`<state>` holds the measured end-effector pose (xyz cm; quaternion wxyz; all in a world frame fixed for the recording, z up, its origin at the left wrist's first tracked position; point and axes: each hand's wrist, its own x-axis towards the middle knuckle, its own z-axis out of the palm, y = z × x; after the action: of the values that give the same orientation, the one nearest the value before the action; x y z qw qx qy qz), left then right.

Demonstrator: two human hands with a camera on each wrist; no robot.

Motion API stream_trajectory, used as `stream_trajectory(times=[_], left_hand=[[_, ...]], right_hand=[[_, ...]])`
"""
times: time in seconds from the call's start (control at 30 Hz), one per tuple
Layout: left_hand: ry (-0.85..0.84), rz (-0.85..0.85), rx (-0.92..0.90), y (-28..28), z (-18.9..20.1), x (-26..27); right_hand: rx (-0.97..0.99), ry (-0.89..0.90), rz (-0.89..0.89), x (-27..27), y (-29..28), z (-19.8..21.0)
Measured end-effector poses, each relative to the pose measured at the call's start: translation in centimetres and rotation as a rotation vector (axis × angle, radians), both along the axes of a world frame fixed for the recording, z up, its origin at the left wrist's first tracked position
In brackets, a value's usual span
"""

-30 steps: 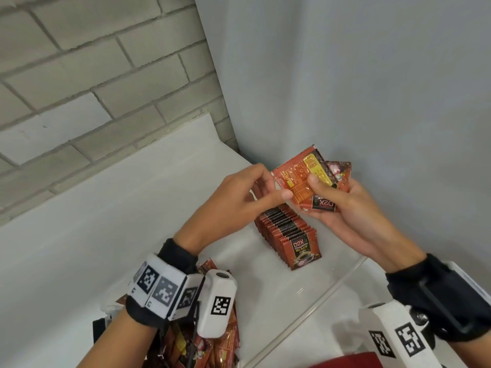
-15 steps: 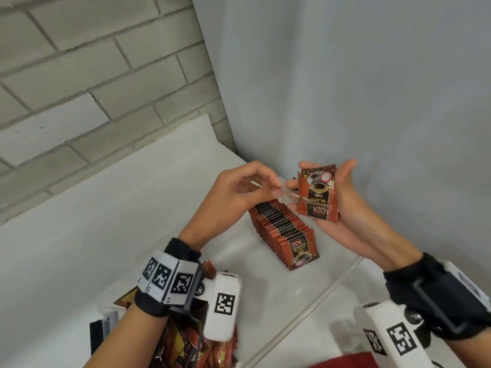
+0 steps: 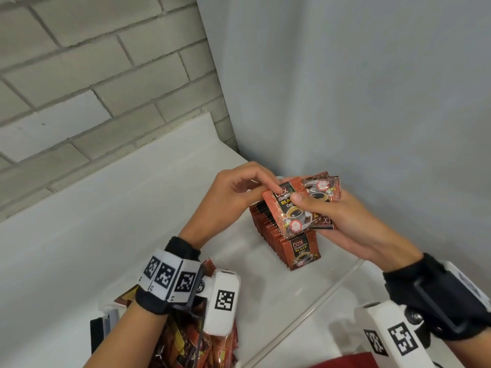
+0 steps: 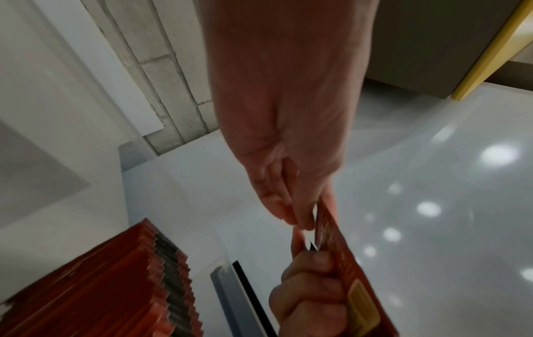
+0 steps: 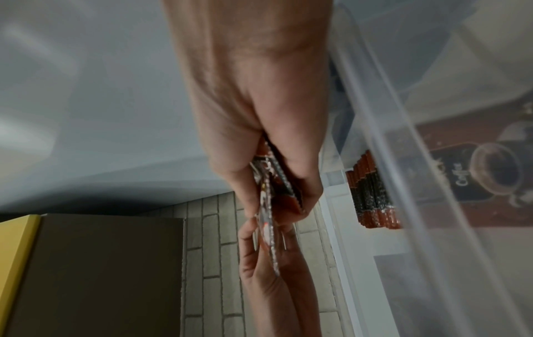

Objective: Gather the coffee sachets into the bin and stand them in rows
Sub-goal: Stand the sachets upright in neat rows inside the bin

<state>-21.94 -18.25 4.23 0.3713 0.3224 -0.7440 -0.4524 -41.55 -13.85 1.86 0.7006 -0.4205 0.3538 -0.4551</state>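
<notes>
Newly turned face-up, sachets (image 3: pixel 292 211) pinched by both hands' fingers (image 3: pixel 300 199).

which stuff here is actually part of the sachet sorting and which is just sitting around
Part of the job:
- sachets in the hands
- standing row
- clear bin
- loose pile
- left hand
- right hand

Just lying about:
- red object
- white shelf

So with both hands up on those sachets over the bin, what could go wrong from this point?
1. The right hand holds several fanned sachets loosely; as the left hand pinches the front sachet away, another might slip out.
2. The standing row sits directly beneath; a dropped sachet, or a hand coming down, could tip it.
3. The held sachets face different ways, so one may go into the row reversed.
</notes>
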Motion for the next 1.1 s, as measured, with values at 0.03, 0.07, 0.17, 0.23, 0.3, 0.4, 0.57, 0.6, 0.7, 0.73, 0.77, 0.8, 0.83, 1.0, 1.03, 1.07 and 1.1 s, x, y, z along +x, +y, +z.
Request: stream_trajectory(times=[0.03, 0.07, 0.17, 0.23, 0.3, 0.4, 0.57, 0.6, 0.7, 0.73, 0.77, 0.8, 0.83, 1.0, 1.03, 1.07, 1.1], left_hand=[[-0.014, -0.011, 0.032, 0.1, 0.3, 0.1], [-0.04, -0.022, 0.059, 0.2, 0.6, 0.2], [-0.15, -0.044, 0.065, 0.1, 1.4, 0.9], [-0.198, -0.082, 0.089, 0.2, 2.1, 1.4], [-0.239, -0.121, 0.119, 0.4, 2.8, 1.4], [-0.324, -0.133, 0.128, 0.6, 3.2, 1.0], [-0.411, -0.2, 0.083, 0.7, 3.7, 0.7], [-0.419, -0.208, 0.084, 0.7, 3.8, 0.7], [-0.41, -0.221, 0.096, 0.9, 4.2, 0.6], [-0.406, -0.227, 0.099, 1.0, 4.3, 0.6], [-0.406, -0.233, 0.095, 1.0, 4.3, 0.4], [-0.414, -0.24, 0.085, 1.1, 4.3, 0.3], [-0.424, -0.247, 0.071, 1.2, 4.1, 0.0], [-0.466, -0.251, -0.05, 2.0, 3.0, -0.9], [-0.498, -0.262, -0.084, 2.1, 2.7, -0.9], [-0.536, -0.288, -0.116, 2.2, 2.4, -1.0], [-0.578, -0.324, -0.148, 2.3, 2.0, -1.2]], right_hand=[[-0.005, 0.002, 0.002, 0.0, 0.0, 0.0], [-0.011, 0.008, 0.007, 0.1, 0.0, 0.1], [-0.018, 0.014, 0.011, 0.2, 0.0, 0.0], [-0.018, 0.027, 0.015, 0.3, -0.1, -0.1], [-0.031, 0.053, 0.029, 0.3, -0.1, -0.2], [-0.053, 0.069, 0.056, 0.3, -0.1, -0.3], [-0.077, 0.056, 0.09, 0.3, -0.1, -0.4], [-0.074, 0.038, 0.075, 0.2, 0.0, -0.3], [-0.048, -0.054, -0.021, 0.0, 0.0, -0.2], [-0.05, -0.082, -0.046, -0.1, 0.0, -0.2], [-0.057, -0.11, -0.066, -0.2, 0.0, -0.3], [-0.065, -0.14, -0.085, -0.3, 0.1, -0.3], [-0.07, -0.166, -0.105, -0.4, 0.1, -0.3], [-0.019, -0.432, -0.205, -0.7, -0.1, -0.1], [0.011, -0.508, -0.246, -0.7, -0.2, -0.1], [0.039, -0.548, -0.293, -0.8, -0.4, -0.1], [0.061, -0.559, -0.335, -0.9, -0.5, -0.1]])
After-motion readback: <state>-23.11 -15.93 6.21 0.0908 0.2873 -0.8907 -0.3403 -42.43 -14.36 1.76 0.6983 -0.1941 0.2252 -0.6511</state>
